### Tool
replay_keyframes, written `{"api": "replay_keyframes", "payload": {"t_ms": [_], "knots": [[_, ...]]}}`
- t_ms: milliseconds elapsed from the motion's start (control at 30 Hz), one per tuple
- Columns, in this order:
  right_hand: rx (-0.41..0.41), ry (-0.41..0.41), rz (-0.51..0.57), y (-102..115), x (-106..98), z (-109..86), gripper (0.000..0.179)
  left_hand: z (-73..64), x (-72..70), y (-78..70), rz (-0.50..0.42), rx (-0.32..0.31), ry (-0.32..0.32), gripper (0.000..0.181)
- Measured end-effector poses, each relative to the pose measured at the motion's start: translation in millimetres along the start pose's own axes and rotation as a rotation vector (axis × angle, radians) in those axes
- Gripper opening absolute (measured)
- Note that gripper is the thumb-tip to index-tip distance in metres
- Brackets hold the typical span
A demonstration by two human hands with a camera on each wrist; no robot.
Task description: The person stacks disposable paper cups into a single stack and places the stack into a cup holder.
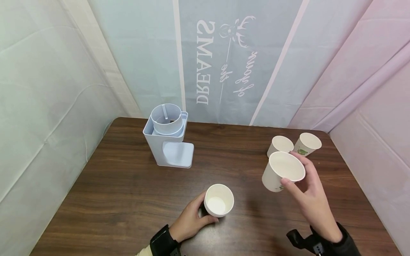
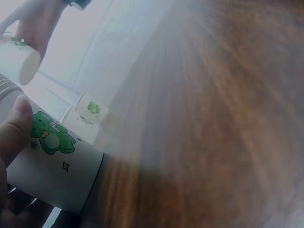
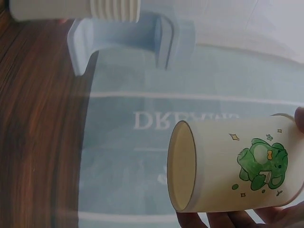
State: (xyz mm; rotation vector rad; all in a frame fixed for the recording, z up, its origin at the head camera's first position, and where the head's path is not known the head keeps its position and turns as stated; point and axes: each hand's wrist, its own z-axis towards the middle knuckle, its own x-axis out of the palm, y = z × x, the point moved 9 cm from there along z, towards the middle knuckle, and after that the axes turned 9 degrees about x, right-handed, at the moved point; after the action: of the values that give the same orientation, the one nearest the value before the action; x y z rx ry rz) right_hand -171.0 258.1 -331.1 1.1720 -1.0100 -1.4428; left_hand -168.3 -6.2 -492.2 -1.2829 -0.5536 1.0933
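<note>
My left hand (image 1: 191, 219) grips a short stack of nested white paper cups (image 1: 219, 200) near the table's front. Their layered rims show in both wrist views, and a green cartoon animal (image 2: 53, 135) is printed on the outer cup. On the right, my right hand (image 1: 310, 195) holds a single paper cup (image 3: 228, 166) above the table, thumb on the near side and fingers round the far side. Its mouth faces up and toward me in the head view. Just beyond it, two more paper cups (image 1: 282, 143) (image 1: 308, 141) stand side by side, partly hidden.
A pale blue plastic holder (image 1: 160, 149) with a round cup-like part on top and a flat foot stands at the back left of the wooden table (image 1: 128, 199). Fabric curtains (image 1: 230, 71) hang around the back and both sides.
</note>
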Motion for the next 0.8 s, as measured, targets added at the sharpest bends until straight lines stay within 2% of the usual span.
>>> {"api": "replay_keyframes", "payload": {"t_ms": [167, 467, 567, 800], "knots": [[-0.065, 0.077, 0.010, 10, 15, -3.0, 0.069, 0.2, -0.2, -0.4, 0.001, 0.001, 0.000, 0.080], [-0.094, 0.185, 0.080, 20, 43, -12.6, 0.077, -0.4, -1.0, -0.9, 0.013, 0.002, -0.004, 0.082], [-0.087, 0.213, 0.095, 21, 53, -14.6, 0.079, -0.6, -1.2, -1.1, 0.018, 0.002, -0.005, 0.083], [-0.056, 0.252, 0.032, 19, 72, -17.1, 0.081, -0.5, -0.8, -0.2, 0.010, -0.006, -0.001, 0.081]]}}
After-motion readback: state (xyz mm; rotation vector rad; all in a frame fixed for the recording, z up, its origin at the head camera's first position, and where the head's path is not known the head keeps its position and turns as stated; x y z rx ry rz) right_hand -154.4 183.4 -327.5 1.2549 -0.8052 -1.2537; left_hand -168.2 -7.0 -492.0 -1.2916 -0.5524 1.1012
